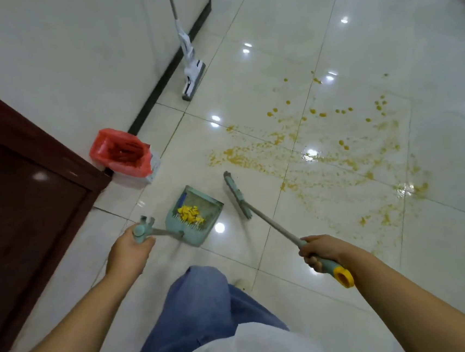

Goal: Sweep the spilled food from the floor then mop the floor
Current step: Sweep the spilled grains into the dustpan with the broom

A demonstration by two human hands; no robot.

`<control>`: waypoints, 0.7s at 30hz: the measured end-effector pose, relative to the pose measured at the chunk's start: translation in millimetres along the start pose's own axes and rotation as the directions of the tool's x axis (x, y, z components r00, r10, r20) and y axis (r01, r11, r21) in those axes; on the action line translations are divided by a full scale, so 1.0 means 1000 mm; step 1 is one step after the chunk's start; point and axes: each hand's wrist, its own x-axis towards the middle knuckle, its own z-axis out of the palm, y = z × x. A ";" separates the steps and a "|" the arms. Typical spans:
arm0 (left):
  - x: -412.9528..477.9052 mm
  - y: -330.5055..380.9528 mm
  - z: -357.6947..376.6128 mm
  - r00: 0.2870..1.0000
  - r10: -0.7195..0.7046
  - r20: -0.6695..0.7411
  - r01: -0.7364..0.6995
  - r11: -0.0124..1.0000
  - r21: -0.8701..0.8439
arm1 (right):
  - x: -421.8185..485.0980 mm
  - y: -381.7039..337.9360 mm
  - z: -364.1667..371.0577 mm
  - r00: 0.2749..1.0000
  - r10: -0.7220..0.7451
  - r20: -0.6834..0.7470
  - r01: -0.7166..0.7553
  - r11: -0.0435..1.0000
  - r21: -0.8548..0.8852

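Observation:
My left hand (129, 252) grips the handle of a pale green dustpan (194, 216) that sits on the floor tiles with a heap of yellow food pieces (189, 212) in it. My right hand (319, 251) holds the green and yellow handle of a broom, whose flat head (236, 195) rests on the floor just right of the dustpan. Orange-yellow smears and drops of spilled food (319, 150) spread over the glossy tiles to the right and beyond the broom head. A white mop (191, 66) leans against the wall farther back.
A small bin lined with a red bag (121, 154) stands by the wall near a dark wooden door (18, 179). A black skirting runs along the white wall. My knee in blue jeans (200, 298) is below the dustpan.

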 end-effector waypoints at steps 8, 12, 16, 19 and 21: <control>0.027 0.040 0.030 0.986 -0.149 -0.075 0.133 0.974 -0.184 | 0.048 -0.107 -0.018 0.994 0.029 0.108 -0.016 0.993 -0.115; 0.054 0.067 0.041 0.977 -0.196 -0.082 0.171 0.954 -0.245 | 0.057 -0.162 -0.017 0.990 0.019 0.137 0.005 0.985 -0.173; 0.073 0.097 0.048 0.963 -0.259 -0.077 0.224 0.924 -0.309 | 0.064 -0.220 -0.020 0.990 0.027 0.137 0.006 0.972 -0.236; 0.089 0.120 0.049 0.952 -0.304 -0.030 0.273 0.889 -0.367 | 0.070 -0.258 -0.022 0.991 0.018 0.131 0.017 0.964 -0.266; 0.093 0.131 0.046 0.933 -0.351 0.082 0.349 0.822 -0.449 | 0.073 -0.275 -0.022 0.990 0.022 0.137 0.019 0.956 -0.294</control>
